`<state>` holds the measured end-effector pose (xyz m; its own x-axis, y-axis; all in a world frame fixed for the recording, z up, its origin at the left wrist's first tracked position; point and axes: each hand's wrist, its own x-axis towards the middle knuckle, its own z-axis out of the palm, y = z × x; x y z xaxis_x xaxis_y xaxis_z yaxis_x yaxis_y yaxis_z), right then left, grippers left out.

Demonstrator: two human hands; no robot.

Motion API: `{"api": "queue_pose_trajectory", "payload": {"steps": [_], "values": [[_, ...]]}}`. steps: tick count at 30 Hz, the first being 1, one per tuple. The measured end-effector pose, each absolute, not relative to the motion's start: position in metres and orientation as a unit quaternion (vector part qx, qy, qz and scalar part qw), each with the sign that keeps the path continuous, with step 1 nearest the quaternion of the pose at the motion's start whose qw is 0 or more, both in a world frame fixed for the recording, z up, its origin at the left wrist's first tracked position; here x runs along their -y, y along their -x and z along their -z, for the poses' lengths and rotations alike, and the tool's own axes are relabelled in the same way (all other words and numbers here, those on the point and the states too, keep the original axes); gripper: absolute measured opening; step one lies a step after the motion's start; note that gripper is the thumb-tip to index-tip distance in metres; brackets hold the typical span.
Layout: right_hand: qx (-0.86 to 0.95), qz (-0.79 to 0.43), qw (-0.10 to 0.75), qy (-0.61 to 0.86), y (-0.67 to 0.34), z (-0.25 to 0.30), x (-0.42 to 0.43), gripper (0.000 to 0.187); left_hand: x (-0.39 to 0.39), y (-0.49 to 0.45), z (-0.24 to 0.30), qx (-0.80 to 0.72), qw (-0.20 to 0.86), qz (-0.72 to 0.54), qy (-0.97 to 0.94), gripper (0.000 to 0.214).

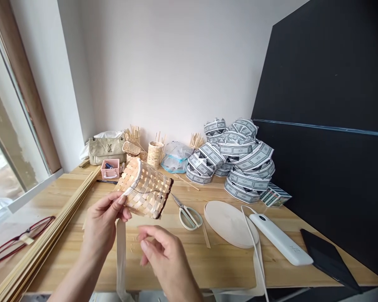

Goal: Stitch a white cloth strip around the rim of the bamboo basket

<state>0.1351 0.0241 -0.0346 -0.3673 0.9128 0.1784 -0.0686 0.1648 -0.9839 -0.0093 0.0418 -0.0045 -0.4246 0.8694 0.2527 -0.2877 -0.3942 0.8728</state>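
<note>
My left hand (102,222) pinches the near rim of a small woven bamboo basket (145,188) and holds it up on its side above the wooden table (208,260). The basket has a white band at one end and a dark edge at the other. A white ribbon (121,256) hangs down from under my left hand. My right hand (165,256) hovers below the basket with fingers curled and pinched together; a thin thread seems to run from it to the basket, but it is too fine to be sure.
Scissors (189,216) lie beside an oval wooden board (229,222). A white power bank (280,239) with cable and a dark tablet (327,258) sit right. Patterned oval boxes (239,159) pile at the back, near woven cups (155,154), a beige bag (107,150) and a pink box (110,168). Bamboo strips (47,239) lie left.
</note>
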Motion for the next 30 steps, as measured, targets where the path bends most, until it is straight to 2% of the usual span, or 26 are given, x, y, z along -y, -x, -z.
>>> {"api": "queue_pose_trajectory", "payload": {"steps": [3, 9, 13, 18, 21, 26, 30], "values": [[0.588, -0.558, 0.466, 0.355, -0.112, 0.045, -0.031, 0.033, -0.039, 0.005, 0.003, -0.382, 0.401, -0.749, -0.364, 0.021], [0.592, -0.523, 0.501, 0.353, -0.086, 0.060, -0.038, 0.035, -0.034, 0.006, 0.000, -0.366, 0.427, -0.759, -0.328, 0.021], [0.593, -0.510, 0.509, 0.360, -0.079, 0.060, -0.037, 0.008, -0.031, 0.005, -0.004, -0.368, 0.422, -0.765, -0.318, 0.021], [0.613, -0.480, 0.510, 0.366, -0.092, 0.065, -0.032, 0.009, -0.032, 0.010, -0.004, -0.377, 0.381, -0.782, -0.319, 0.024], [0.664, -0.394, 0.522, 0.363, -0.108, 0.066, -0.026, 0.015, -0.034, 0.016, -0.001, -0.382, 0.358, -0.793, -0.311, 0.025], [0.697, -0.177, 0.601, 0.348, -0.129, 0.055, -0.021, 0.020, -0.037, 0.018, 0.007, -0.397, 0.344, -0.793, -0.307, 0.027], [0.675, -0.164, 0.642, 0.324, -0.136, 0.039, -0.018, 0.016, -0.038, 0.018, 0.012, -0.393, 0.356, -0.796, -0.291, 0.029]]}}
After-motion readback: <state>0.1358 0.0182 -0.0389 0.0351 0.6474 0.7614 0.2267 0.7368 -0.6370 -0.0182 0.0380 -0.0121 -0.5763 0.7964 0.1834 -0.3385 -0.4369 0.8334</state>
